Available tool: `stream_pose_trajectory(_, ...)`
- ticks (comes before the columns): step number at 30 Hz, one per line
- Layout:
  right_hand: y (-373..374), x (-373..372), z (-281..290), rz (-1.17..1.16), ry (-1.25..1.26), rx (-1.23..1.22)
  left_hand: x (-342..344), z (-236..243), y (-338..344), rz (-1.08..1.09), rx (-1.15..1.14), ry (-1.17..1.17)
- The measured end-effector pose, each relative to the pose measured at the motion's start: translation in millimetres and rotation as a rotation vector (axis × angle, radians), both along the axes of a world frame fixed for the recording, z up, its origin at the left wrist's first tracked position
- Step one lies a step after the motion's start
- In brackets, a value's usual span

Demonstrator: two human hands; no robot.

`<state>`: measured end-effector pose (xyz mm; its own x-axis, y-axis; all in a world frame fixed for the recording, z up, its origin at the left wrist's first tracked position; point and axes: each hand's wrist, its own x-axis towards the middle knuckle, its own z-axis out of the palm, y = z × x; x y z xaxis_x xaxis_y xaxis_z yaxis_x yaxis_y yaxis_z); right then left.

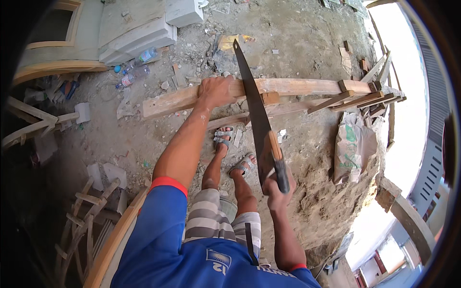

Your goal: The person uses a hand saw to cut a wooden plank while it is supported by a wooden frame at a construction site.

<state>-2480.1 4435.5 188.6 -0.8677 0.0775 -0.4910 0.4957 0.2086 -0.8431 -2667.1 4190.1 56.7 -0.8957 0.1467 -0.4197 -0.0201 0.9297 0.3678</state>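
Observation:
A long wooden beam (293, 86) runs across in front of me, raised above the ground. My left hand (216, 91) grips the beam from above, a little left of the blade, with its fingers wrapped over the far side. My right hand (279, 187) is closed round the handle of a handsaw (254, 101). The dark blade crosses the beam, its tip pointing away from me beyond the wood. Whether the teeth have entered the wood, I cannot tell. Beneath the beam a small wood block (270, 98) and a lower rail (297, 107) show.
Wooden pieces (360, 99) jut out at the beam's right end, near a pale sack (354, 149). White blocks (139, 41) and plastic bottles (134, 74) lie at the far left. A wooden frame (86, 211) stands at the lower left. Rubble covers the dirt floor (312, 53).

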Motion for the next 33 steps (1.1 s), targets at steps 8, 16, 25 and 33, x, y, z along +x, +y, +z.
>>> stream_pose_trajectory(8, -3.4, -37.6, -16.7, -0.022, -0.069, 0.017, -7.1, -0.5, -4.0, -0.006, -0.019, -0.053)
stream_pose_trajectory(16, 4.3, -18.1, -3.8, -0.032, -0.05, 0.058, 3.2, -6.6, 1.8, -0.005, -0.007, -0.031)
stream_pose_trajectory(25, 13.9, 7.8, 36.1, 0.02, -0.237, 0.087, 0.0, -6.0, -13.0, -0.033, -0.023, -0.01)
stream_pose_trajectory(33, -17.8, -71.4, -26.2, -0.056, -0.014, 0.007, -0.3, -9.3, 13.1, -0.025, -0.007, -0.039)
